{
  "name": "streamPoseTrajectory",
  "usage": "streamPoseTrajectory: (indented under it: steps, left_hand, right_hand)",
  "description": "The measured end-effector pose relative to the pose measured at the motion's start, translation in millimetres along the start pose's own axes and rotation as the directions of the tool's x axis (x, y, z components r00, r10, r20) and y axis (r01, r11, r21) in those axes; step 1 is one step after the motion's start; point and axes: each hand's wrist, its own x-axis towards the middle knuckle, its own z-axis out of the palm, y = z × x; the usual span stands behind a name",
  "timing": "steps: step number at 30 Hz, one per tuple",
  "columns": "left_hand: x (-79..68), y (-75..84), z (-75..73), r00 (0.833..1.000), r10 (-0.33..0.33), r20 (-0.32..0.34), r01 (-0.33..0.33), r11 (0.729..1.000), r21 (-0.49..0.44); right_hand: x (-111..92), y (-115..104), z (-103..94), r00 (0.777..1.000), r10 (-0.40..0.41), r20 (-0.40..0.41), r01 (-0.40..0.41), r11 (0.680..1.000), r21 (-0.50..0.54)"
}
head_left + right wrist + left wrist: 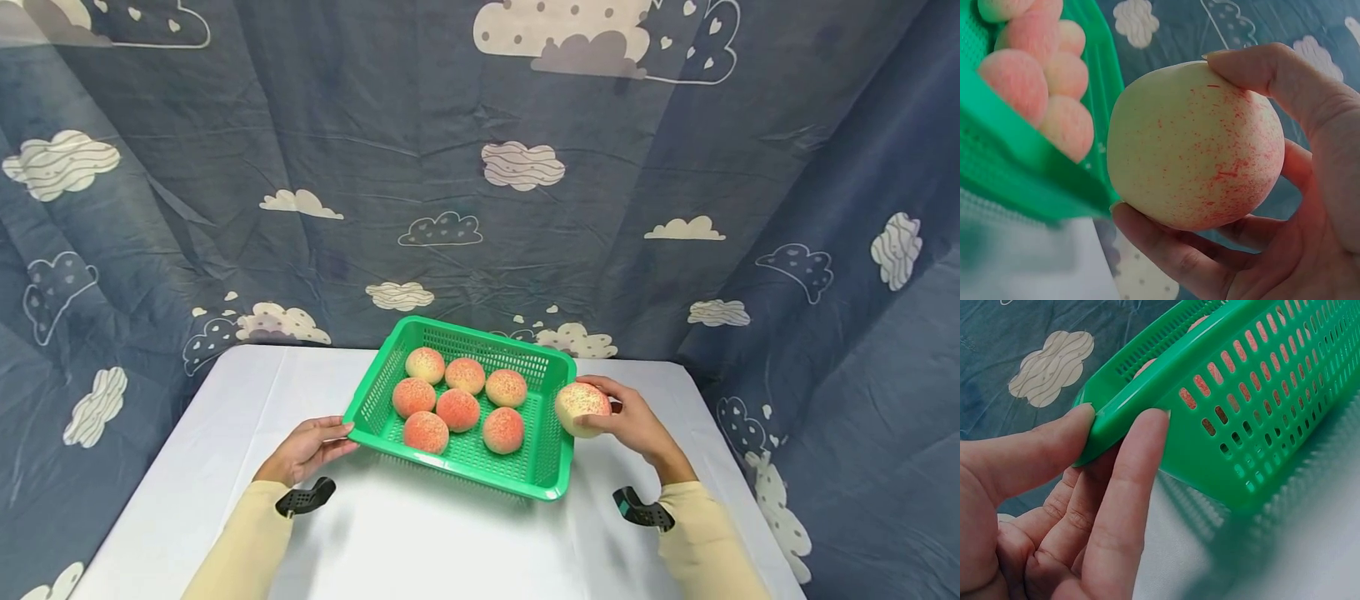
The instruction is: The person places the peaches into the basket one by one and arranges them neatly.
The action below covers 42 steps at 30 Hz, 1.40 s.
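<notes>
A green perforated plastic basket stands tilted to the viewer's line on the table, with several pink and yellow peaches inside. My left hand pinches the basket's left front corner; in the left wrist view the thumb lies on the rim and a finger presses the outer wall. In my right hand is another peach, pale yellow with red speckles, gripped between thumb and fingers. That peach is at the basket's right rim, and in the head view it overlaps the rim.
A white cloth-covered table lies under the basket. Behind it and at both sides hangs a dark blue curtain with cloud prints. Black straps sit on both wrists.
</notes>
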Motion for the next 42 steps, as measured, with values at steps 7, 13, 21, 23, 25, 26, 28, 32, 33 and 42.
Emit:
streamPoseTrajectory:
  steps: [7, 13, 21, 23, 25, 26, 28, 32, 33, 42]
  left_hand:
    - [-0.7, 0.8, 0.3, 1.0, 0.006, -0.013, -0.005, 1.0, 0.023]
    - [-0.2, 1.4, 0.5, 1.0, 0.013, -0.007, -0.013, 0.999, 0.038]
    - [-0.5, 2.5, 1.5, 1.0, 0.007, -0.008, -0.007, 0.999, 0.037]
    - [-0.2, 2.4, 1.4, 1.0, 0.006, -0.016, -0.005, 0.999, 0.033]
    - [0.1, 2.6, 1.4, 1.0, 0.005, -0.013, -0.004, 0.999, 0.034]
    - [0.6, 2.6, 1.3, 1.0, 0.004, -0.012, -0.003, 0.999, 0.035]
    - [1.2, 2.6, 1.4, 1.0, 0.0, -0.014, 0.0, 0.999, 0.036]
    - [2.0, 2.2, 1.5, 1.0, -0.001, -0.016, 0.001, 0.999, 0.043]
    - [2.1, 2.1, 1.4, 1.0, 0.001, -0.017, 0.0, 0.999, 0.048]
    - [0.9, -1.2, 0.0, 1.0, 0.007, -0.024, -0.006, 0.999, 0.045]
  right_hand:
    - [9, -14, 14.2, 0.996, -0.035, 0.083, 0.032, 0.999, 0.04]
    - [18, -12, 26.8, 0.981, -0.087, 0.171, 0.076, 0.995, 0.069]
    - [29, -13, 42.8, 0.961, -0.116, 0.25, 0.103, 0.992, 0.067]
    - [31, -15, 46.4, 0.959, -0.114, 0.258, 0.101, 0.993, 0.066]
    - [33, -15, 50.1, 0.958, -0.116, 0.263, 0.103, 0.993, 0.064]
    - [34, -16, 51.9, 0.957, -0.119, 0.264, 0.105, 0.992, 0.068]
    - [34, -18, 55.1, 0.955, -0.124, 0.27, 0.107, 0.991, 0.077]
    - [32, -30, 60.4, 0.946, -0.138, 0.294, 0.112, 0.988, 0.104]
    - [33, -31, 62.7, 0.943, -0.141, 0.302, 0.113, 0.988, 0.107]
    - [50, -11, 88.0, 0.931, -0.159, 0.33, 0.125, 0.985, 0.12]
